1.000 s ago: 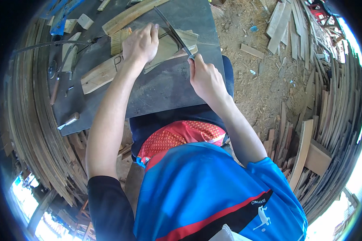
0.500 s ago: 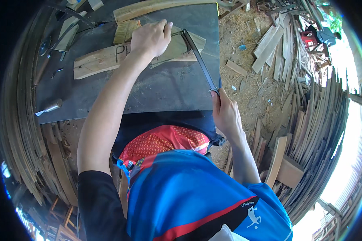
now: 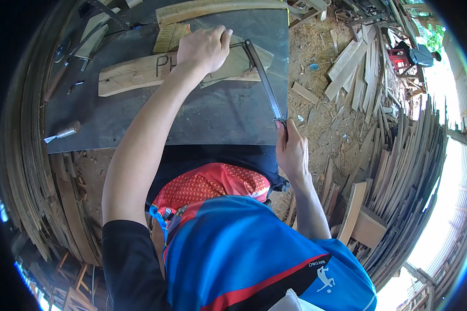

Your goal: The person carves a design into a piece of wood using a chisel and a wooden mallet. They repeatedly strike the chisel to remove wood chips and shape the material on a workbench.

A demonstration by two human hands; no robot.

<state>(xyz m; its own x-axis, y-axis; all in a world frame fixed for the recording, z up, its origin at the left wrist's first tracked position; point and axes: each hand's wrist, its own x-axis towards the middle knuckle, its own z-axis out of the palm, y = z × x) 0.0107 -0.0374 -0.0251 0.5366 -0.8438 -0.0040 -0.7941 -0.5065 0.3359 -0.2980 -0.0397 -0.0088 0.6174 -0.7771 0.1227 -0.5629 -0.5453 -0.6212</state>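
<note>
My right hand (image 3: 294, 150) is wrapped round the near end of a hand tool with a long, flat metal bar (image 3: 265, 80), beside the worktable's right edge. The bar slants up and left, and its far end bends towards my left hand. My left hand (image 3: 205, 49) is closed in a fist over the boards; what its fingers hold is hidden. Beneath it lies a pale wooden board (image 3: 127, 76) with dark hand-drawn marks. A thin, greenish angular piece (image 3: 264, 58) overlaps that board's right part. Just behind the left hand rests a wide bristle brush (image 3: 168, 40).
The dark worktable (image 3: 140, 122) carries a chisel (image 3: 63, 131) at its near left and a curved plank (image 3: 213, 10) along the back. Stacked timber (image 3: 399, 171) stands on the right, with loose planks (image 3: 347, 65) on the dusty ground. A person (image 3: 420, 56) sits at the far right.
The view has shifted slightly, so the table and boards sit a little differently. Both hands keep their closed poses, and the tool bar stays at much the same slant.
</note>
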